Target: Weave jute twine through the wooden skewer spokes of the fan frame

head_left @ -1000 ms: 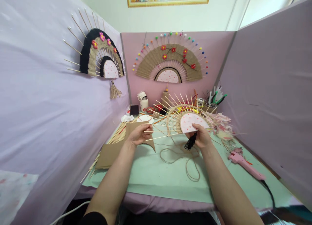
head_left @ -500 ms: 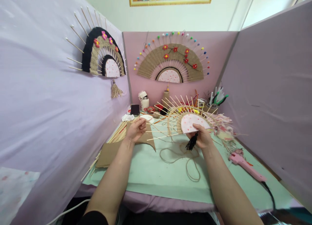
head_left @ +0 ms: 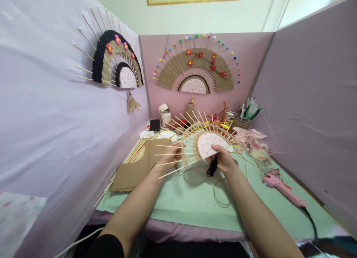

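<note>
Above a green table cover (head_left: 192,213), a half-round fan (head_left: 208,143) made of sticks and string is being held up in front of the person. The right hand (head_left: 225,159) is pinching its pink spotted middle near the flat edge: the thumb is lying on the front, and the other fingers are resting behind. That grip is probably holding the fan steady and leaving the sticks free. The left hand (head_left: 169,158) is sitting behind the sticks on the left side, maybe to get at the string woven there. The sticks are hiding some of its fingers, so I cannot tell if they are pinching anything. A black tassel (head_left: 212,166) is hanging below the fan.

Loose string (head_left: 221,205) is lying in loops on the cover. Brown cardboard (head_left: 129,177) is lying on the left and a pink glue gun (head_left: 284,191) on the right, likely out of the way. At the back, a phone (head_left: 155,125) is lying beside a white bottle (head_left: 166,117). A black-and-tan fan (head_left: 106,66) is hanging on the left wall, and a brown fan (head_left: 205,64) with red flowers is hanging on the pink back wall (head_left: 251,49).
</note>
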`<state>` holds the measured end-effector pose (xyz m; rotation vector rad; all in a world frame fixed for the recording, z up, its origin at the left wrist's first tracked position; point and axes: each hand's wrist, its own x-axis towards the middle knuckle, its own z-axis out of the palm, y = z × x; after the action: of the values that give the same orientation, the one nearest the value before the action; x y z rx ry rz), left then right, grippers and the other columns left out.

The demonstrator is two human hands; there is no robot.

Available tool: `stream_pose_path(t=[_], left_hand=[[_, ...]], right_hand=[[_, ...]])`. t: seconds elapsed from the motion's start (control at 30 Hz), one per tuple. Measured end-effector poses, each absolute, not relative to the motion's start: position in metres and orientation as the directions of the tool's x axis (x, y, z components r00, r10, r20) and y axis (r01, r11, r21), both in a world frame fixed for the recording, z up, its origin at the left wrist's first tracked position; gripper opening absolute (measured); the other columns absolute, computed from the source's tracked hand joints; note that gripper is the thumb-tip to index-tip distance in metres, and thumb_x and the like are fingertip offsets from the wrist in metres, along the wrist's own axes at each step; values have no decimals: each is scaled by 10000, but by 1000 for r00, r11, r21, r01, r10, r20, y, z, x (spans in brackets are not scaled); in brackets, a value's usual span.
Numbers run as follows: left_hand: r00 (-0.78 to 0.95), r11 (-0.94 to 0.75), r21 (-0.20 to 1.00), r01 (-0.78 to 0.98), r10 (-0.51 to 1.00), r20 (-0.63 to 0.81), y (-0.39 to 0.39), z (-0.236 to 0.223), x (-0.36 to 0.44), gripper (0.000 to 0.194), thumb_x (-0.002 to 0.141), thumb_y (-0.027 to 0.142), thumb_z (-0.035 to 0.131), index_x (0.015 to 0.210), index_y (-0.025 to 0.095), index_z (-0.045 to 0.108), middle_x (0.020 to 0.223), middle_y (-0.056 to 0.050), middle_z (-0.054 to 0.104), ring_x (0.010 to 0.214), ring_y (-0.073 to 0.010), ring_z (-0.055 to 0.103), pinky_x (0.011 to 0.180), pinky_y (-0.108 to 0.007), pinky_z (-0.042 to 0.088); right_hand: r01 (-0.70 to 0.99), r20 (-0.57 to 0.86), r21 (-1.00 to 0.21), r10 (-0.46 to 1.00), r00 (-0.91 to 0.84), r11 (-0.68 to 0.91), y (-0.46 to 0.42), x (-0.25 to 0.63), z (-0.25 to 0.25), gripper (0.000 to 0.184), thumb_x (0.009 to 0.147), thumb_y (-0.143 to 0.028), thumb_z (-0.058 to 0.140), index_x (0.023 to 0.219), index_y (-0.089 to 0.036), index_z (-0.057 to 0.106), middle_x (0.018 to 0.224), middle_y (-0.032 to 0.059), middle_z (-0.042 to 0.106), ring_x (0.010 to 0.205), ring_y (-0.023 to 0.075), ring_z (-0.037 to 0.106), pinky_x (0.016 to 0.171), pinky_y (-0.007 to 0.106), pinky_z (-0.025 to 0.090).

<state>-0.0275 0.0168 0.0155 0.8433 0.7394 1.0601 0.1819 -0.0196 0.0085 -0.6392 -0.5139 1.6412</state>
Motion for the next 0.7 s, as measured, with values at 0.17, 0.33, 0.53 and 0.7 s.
stream_pose_path(t=[0.17, 0.33, 0.53, 0.7], left_hand=[[309, 209, 896, -393, 947, -85, 13, 9, -16, 213, 554, 231, 704, 649, 135, 540, 499, 62, 433, 411, -30, 355, 411, -186, 234], [257, 56, 980, -189, 966, -6, 17, 3, -21, 179, 625, 302, 635, 637, 156, 533, 478, 65, 402, 409, -40, 299, 426, -197, 207], [352, -371, 894, 251, 895, 272, 5, 4, -18, 209, 748, 334, 490, 694, 175, 614, 592, 16, 535, 551, -97, 446, 535, -225, 331], [406, -399, 881, 255, 871, 277, 4, 2, -19, 259, 779, 345, 463, 836, 181, 655, 671, -9, 602, 630, -129, 533, 619, -253, 410]], right_hand=[[-770, -126, -618, 987, -105, -161, -19, 180, 7, 211, 677, -95, 613, 869, -181, 604, 742, 6, 714, 642, 162, 677, 646, 291, 581], [-841, -108, -538, 994, -4, -62, -16, 183, 14, 281, 703, -72, 577, 958, -189, 596, 804, 11, 719, 676, 158, 681, 661, 291, 583], [-882, -137, -468, 982, 134, 55, -14, 177, 21, 264, 736, -67, 537, 972, -178, 580, 836, 17, 718, 715, 147, 680, 678, 310, 585], [-883, -148, -464, 976, 159, 73, -14, 177, 19, 219, 727, -74, 557, 923, -170, 583, 805, 15, 715, 679, 142, 675, 672, 311, 586]])
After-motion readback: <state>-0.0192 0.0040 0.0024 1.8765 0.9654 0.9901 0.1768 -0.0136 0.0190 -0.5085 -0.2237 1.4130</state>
